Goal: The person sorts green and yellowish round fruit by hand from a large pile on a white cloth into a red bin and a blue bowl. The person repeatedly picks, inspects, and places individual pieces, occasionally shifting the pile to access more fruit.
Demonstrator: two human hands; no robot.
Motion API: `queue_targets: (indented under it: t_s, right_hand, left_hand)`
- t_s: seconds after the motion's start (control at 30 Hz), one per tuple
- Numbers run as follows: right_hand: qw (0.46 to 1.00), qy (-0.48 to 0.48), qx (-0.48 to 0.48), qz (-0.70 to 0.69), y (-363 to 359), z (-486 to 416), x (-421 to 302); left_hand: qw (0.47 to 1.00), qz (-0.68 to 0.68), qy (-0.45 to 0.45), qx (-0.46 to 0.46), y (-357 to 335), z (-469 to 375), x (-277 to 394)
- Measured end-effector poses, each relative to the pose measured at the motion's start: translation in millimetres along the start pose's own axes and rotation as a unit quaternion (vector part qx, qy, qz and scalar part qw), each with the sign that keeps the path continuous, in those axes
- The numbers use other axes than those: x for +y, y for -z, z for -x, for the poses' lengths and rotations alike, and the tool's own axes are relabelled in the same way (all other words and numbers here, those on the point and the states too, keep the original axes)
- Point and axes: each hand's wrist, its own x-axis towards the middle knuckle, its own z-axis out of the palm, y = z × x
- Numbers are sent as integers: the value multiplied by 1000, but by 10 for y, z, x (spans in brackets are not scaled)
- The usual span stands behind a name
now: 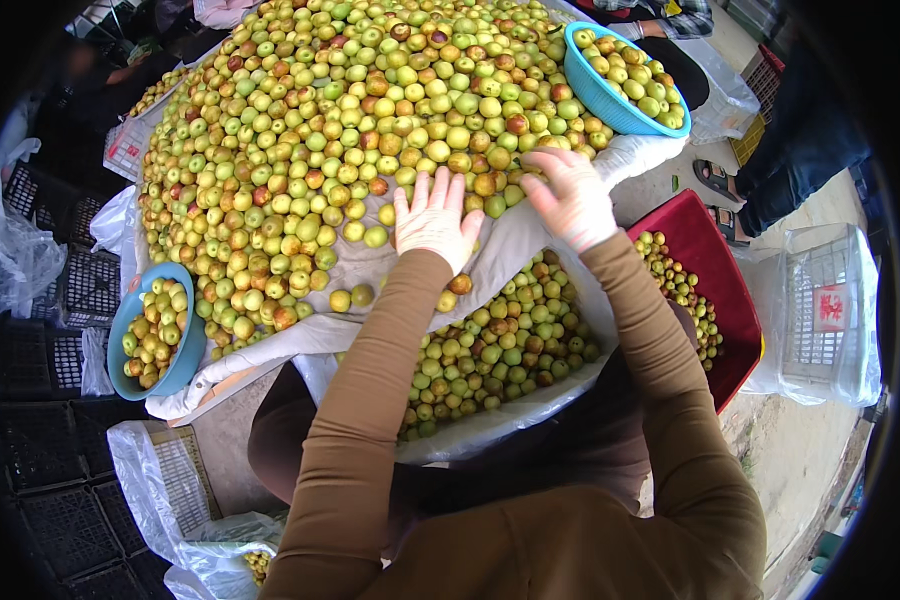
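A large heap of green-yellow, partly reddish jujube-like fruits (292,150) covers a cloth-lined table. My left hand (436,219) lies palm down with fingers spread at the heap's near edge, over the pale cloth (525,225). To its right, my right hand (570,196) is raised slightly over the fruits, its fingers apart and somewhat blurred; no fruit shows in it. Below the table edge, between my legs, a plastic-lined container (487,442) holds many similar fruits. A few loose fruits lie on the cloth near my left forearm.
Blue plastic baskets of fruit stand at left (187,352) and upper right (607,105). A red bin (720,300) with fruits is beside my right arm. Black crates (52,450) are stacked left; a plastic-wrapped crate (817,307) stands right. Other people are around the table.
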Motion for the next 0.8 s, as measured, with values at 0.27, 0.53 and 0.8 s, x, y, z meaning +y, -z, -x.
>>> queue_targets:
  t_s: [0.27,0.53,0.8]
  right_hand:
    - [999,38,-10,2,-959,-369,-116]
    - [1000,25,8,-1,-1003,-437,-150]
    - [932,96,-313,157,-1576,-1355,-700]
  left_hand:
    - [999,-42,-32,-4,187,392,-929]
    - [1000,-10,15,-10,195,505,-840]
    - [999,-21,4,-39,10,-7,-97]
